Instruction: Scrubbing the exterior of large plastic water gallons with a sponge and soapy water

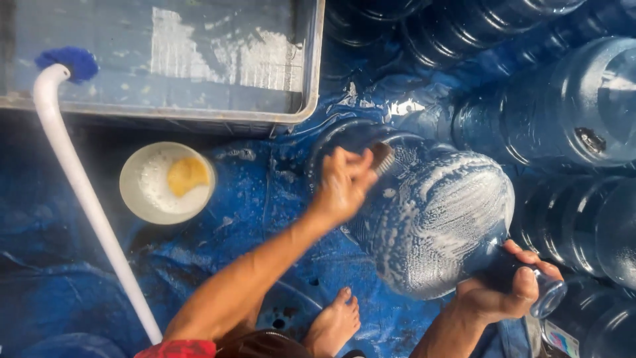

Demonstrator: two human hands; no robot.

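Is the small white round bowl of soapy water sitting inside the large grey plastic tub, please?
No, the white bowl sits on the blue tarpaulin outside and below the grey tub's rim.

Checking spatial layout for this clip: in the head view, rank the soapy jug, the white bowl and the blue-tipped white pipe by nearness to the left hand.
1. Soapy jug: under the left hand, just right of it.
2. White bowl: to its left, on the blue sheet.
3. White pipe: farthest left, beyond the bowl.

The left hand (341,185) reaches forward on an outstretched arm, fingers curled tight, while the right hand (500,292) grips low, wrist bent.
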